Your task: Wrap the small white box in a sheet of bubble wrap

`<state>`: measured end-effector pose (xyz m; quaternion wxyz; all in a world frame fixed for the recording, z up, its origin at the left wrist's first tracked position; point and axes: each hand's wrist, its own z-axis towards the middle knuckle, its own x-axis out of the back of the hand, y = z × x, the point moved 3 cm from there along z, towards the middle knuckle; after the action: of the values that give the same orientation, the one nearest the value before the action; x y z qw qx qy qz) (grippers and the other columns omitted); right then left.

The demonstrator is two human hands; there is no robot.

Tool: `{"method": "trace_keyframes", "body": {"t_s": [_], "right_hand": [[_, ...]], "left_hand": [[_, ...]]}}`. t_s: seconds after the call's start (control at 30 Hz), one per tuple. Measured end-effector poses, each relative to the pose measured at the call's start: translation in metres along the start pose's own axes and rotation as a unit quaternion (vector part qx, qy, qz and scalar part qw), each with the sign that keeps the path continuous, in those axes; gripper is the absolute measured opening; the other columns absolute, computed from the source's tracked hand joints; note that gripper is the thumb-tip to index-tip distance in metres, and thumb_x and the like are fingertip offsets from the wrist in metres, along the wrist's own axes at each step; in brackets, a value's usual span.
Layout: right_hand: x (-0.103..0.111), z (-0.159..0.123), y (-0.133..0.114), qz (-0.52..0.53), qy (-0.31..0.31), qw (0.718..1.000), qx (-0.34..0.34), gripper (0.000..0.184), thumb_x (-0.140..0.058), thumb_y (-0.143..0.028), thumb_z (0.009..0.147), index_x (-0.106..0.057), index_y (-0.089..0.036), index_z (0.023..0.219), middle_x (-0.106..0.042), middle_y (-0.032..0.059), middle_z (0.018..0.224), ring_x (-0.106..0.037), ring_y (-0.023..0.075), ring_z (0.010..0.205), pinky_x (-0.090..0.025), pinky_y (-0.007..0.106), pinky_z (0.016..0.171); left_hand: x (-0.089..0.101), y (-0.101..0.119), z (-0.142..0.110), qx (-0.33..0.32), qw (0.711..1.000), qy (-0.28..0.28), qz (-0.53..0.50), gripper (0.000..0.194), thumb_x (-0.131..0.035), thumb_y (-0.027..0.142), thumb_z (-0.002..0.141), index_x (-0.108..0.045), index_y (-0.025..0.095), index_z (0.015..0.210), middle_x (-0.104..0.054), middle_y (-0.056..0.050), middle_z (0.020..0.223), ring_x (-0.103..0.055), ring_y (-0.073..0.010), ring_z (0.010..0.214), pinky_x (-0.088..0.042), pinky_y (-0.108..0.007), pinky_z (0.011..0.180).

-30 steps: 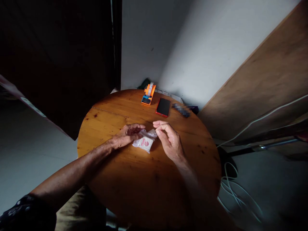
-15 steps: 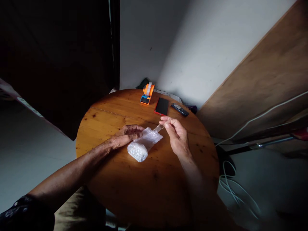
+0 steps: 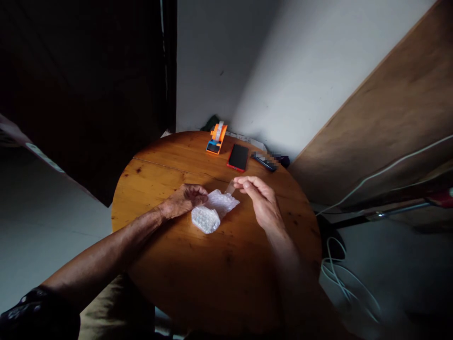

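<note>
- While both hands are at work over the round, orange-brown wooden counter, the bundle of clear bubble wrap lies on it just right of the left grip, toward the wearer, and further off to the near left of the right grip.
- Bundle, long axis: slantwise, from the thick rounded end on the near left to the flattened loose end on the far right, that end pointing roughly toward the right grip.
- Nearer hand: the left, fingers curled against the wrap's left edge; whether they pinch it cannot be told.
- Right grip: closed, fingertips pinching a narrow clear strip, which slopes down and left to the wrap's far edge.
- Count: bundle, one; clear strip, one; hands, two.
- Count, beyond the right grip: orange-and-blue tape dispenser, one, ahead and left; red-edged phone with black screen, one, straight ahead; slim dark object, partly blurred, one, ahead and right.
</note>
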<state>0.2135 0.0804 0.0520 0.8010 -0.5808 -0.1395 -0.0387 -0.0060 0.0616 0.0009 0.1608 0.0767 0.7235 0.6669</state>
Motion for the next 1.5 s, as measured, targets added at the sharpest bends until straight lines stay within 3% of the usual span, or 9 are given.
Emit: {"method": "trace_keyframes", "body": {"t_s": [0.07, 0.17, 0.27, 0.5, 0.8, 0.97, 1.07, 1.27, 1.5], "right_hand": [[0.004, -0.002, -0.004, -0.017, -0.081, 0.996, -0.014, 0.02, -0.062, -0.035, 0.089, -0.066, -0.022, 0.104, -0.072, 0.0063, 0.107, -0.068, 0.0203, 0.098, -0.054, 0.04, 0.09], [0.006, -0.006, -0.004, -0.049, -0.195, 0.979, -0.016, 0.035, -0.07, -0.026, 0.082, -0.063, -0.025, 0.116, -0.071, 0.0073, 0.112, -0.069, 0.0213, 0.099, -0.057, 0.04, 0.086], [-0.001, -0.008, 0.004, -0.063, -0.233, 0.97, -0.021, 0.042, -0.071, -0.025, 0.08, -0.06, -0.025, 0.12, -0.071, 0.0071, 0.11, -0.07, 0.0203, 0.09, -0.058, 0.038, 0.078], [-0.03, -0.003, 0.019, -0.076, -0.111, 0.99, -0.031, 0.015, -0.064, -0.025, 0.08, -0.064, -0.019, 0.094, -0.073, 0.0035, 0.086, -0.066, 0.0177, 0.075, -0.053, 0.032, 0.069], [-0.017, 0.005, 0.023, 0.04, 0.01, 0.998, -0.036, 0.034, -0.068, -0.037, 0.077, -0.057, -0.022, 0.106, -0.067, -0.0014, 0.077, -0.058, 0.0136, 0.058, -0.05, 0.03, 0.058], [-0.014, 0.007, 0.032, -0.017, 0.053, 0.998, -0.035, 0.041, -0.069, -0.04, 0.076, -0.055, -0.021, 0.109, -0.066, -0.0007, 0.077, -0.06, 0.0148, 0.061, -0.052, 0.031, 0.059], [-0.008, 0.005, 0.02, -0.063, 0.105, 0.992, 0.011, 0.03, -0.067, -0.042, 0.078, -0.059, -0.021, 0.098, -0.063, 0.0, 0.077, -0.06, 0.0154, 0.065, -0.052, 0.03, 0.059], [-0.02, -0.01, -0.012, -0.083, -0.026, 0.995, 0.054, 0.015, -0.058, -0.036, 0.088, -0.063, -0.021, 0.086, -0.061, -0.0013, 0.069, -0.056, 0.0121, 0.056, -0.047, 0.026, 0.053], [-0.039, -0.015, -0.001, -0.125, -0.067, 0.989, 0.035, 0.028, -0.064, -0.042, 0.086, -0.061, -0.021, 0.104, -0.067, 0.0037, 0.089, -0.061, 0.0135, 0.068, -0.049, 0.027, 0.059]], "left_hand": [[-0.001, 0.002, -0.001, 0.0, 1.0, 0.007, 0.004, 0.027, -0.078, 0.035, 0.073, -0.064, 0.013, 0.078, -0.062, 0.0, 0.067, -0.051, -0.0083, 0.057, -0.038, -0.022, 0.056], [-0.001, 0.006, -0.001, -0.001, 1.0, 0.019, 0.025, 0.025, -0.076, 0.035, 0.074, -0.063, 0.013, 0.076, -0.058, 0.001, 0.064, -0.047, -0.0078, 0.055, -0.035, -0.022, 0.054], [-0.001, 0.008, -0.001, -0.002, 0.999, 0.027, 0.04, 0.024, -0.073, 0.036, 0.075, -0.062, 0.014, 0.074, -0.057, 0.001, 0.062, -0.045, -0.008, 0.054, -0.033, -0.023, 0.052], [0.003, 0.006, 0.0, -0.033, 0.998, 0.046, 0.039, 0.035, -0.075, 0.046, 0.074, -0.06, 0.015, 0.077, -0.056, 0.003, 0.061, -0.044, -0.0068, 0.051, -0.033, -0.022, 0.05], [-0.001, 0.004, 0.002, -0.024, 1.0, 0.009, -0.01, 0.042, -0.082, 0.039, 0.07, -0.057, 0.015, 0.094, -0.068, -0.002, 0.081, -0.056, -0.0083, 0.061, -0.041, -0.021, 0.056], [-0.001, -0.001, 0.004, -0.016, 0.999, 0.02, -0.043, 0.047, -0.079, 0.032, 0.072, -0.047, 0.018, 0.102, -0.064, 0.003, 0.072, -0.058, -0.0096, 0.059, -0.041, -0.021, 0.057], [0.0, -0.004, 0.006, -0.042, 0.997, 0.038, -0.042, 0.042, -0.076, 0.026, 0.071, -0.048, 0.019, 0.1, -0.059, 0.005, 0.068, -0.055, -0.0086, 0.057, -0.037, -0.02, 0.053], [-0.001, -0.004, 0.005, -0.063, 0.998, 0.009, 0.005, 0.02, -0.074, 0.024, 0.073, -0.061, 0.015, 0.086, -0.064, 0.0, 0.078, -0.06, -0.0106, 0.068, -0.049, -0.025, 0.067], [-0.006, -0.004, 0.0, -0.078, 0.996, -0.042, -0.011, 0.054, -0.078, 0.039, 0.075, -0.062, 0.018, 0.122, -0.069, -0.007, 0.097, -0.065, -0.019, 0.087, -0.054, -0.034, 0.079]]}}
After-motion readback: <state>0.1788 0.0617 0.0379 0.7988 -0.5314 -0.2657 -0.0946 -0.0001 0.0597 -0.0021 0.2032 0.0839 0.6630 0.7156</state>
